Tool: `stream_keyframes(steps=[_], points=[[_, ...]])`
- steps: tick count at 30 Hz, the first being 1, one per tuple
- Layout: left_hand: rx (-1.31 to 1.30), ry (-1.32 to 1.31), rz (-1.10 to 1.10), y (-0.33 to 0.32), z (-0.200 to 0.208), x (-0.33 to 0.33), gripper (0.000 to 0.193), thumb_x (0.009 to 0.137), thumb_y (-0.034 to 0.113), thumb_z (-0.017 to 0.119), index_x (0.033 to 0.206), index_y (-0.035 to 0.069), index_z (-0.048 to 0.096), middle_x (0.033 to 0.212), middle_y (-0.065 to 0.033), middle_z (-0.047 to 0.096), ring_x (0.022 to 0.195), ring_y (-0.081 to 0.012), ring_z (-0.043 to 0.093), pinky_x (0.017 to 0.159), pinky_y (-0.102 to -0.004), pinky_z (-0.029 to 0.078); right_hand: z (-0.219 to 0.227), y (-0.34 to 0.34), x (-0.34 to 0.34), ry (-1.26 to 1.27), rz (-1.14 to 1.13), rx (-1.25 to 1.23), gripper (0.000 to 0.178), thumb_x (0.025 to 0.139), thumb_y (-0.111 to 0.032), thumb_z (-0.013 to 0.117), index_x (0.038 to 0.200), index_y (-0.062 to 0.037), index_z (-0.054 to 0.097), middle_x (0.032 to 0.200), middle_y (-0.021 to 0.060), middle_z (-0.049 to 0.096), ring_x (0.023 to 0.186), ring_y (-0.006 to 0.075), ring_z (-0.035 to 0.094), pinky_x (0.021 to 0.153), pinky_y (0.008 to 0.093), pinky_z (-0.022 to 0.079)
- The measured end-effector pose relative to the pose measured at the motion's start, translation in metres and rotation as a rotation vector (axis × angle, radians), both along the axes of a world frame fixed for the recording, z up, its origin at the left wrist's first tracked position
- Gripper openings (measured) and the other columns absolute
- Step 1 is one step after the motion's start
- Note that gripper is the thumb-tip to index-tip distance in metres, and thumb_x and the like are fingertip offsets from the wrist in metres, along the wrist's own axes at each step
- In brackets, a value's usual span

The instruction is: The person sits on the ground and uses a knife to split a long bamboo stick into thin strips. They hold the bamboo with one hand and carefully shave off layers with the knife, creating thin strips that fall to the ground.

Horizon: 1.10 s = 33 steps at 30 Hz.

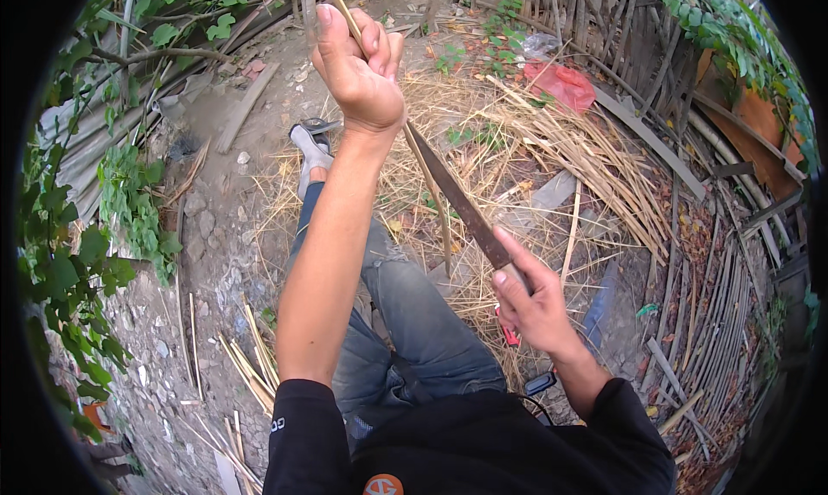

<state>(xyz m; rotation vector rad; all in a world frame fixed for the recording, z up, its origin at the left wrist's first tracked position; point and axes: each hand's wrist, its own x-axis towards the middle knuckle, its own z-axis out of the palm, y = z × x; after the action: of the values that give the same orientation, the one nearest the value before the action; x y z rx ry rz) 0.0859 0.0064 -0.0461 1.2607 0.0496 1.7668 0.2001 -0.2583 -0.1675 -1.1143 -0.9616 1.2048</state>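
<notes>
Raised at the top middle, my left hand is closed around a thin bamboo strip. One end of the strip sticks up past my thumb, and the rest slants down below my wrist toward the ground. In my right hand, lower and to the right, is the handle of a long dark-bladed knife. Its blade points up and left, and the tip end lies against or just beside the strip below my left wrist; contact there cannot be made out.
Split bamboo strips lie heaped on straw-like shavings ahead right, near a red plastic bag. More strips lie by my left side. Bamboo poles line the right; leafy vines hang at left. My legs stretch forward.
</notes>
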Motion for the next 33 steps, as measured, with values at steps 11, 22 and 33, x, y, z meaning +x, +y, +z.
stream_keyframes(steps=[11,22,33], points=[[0.077,-0.065,0.101,-0.013,-0.008,0.039,0.057,0.100,0.055,0.052,0.070,0.008,0.043,0.064,0.0017,0.037,0.051,-0.0065,0.031,0.047,-0.0251,0.022,0.058,0.014,0.013,0.118,-0.646,0.745,0.053,0.112,-0.020,0.040,0.162,-0.0085,0.026,0.081,0.0007,0.047,0.045,0.0019,0.035,0.038,0.0212,0.036],[0.080,-0.086,0.174,0.000,-0.006,0.028,0.055,0.098,0.054,0.052,0.070,0.008,0.044,0.062,0.0034,0.035,0.053,-0.0053,0.032,0.047,-0.0232,0.022,0.107,-0.007,0.070,-0.029,-0.840,0.993,0.052,0.113,-0.024,0.038,0.161,-0.0087,0.027,0.085,-0.0005,0.050,0.048,0.0012,0.039,0.041,0.0217,0.041],[0.090,-0.095,0.181,-0.003,-0.004,0.034,0.053,0.098,0.050,0.052,0.067,0.008,0.043,0.057,0.0018,0.038,0.049,-0.0054,0.031,0.046,-0.0241,0.021,0.089,0.006,0.070,-0.087,-0.625,0.603,0.051,0.111,-0.020,0.046,0.161,-0.0122,0.033,0.078,-0.0005,0.049,0.046,0.0011,0.037,0.038,0.0203,0.036]])
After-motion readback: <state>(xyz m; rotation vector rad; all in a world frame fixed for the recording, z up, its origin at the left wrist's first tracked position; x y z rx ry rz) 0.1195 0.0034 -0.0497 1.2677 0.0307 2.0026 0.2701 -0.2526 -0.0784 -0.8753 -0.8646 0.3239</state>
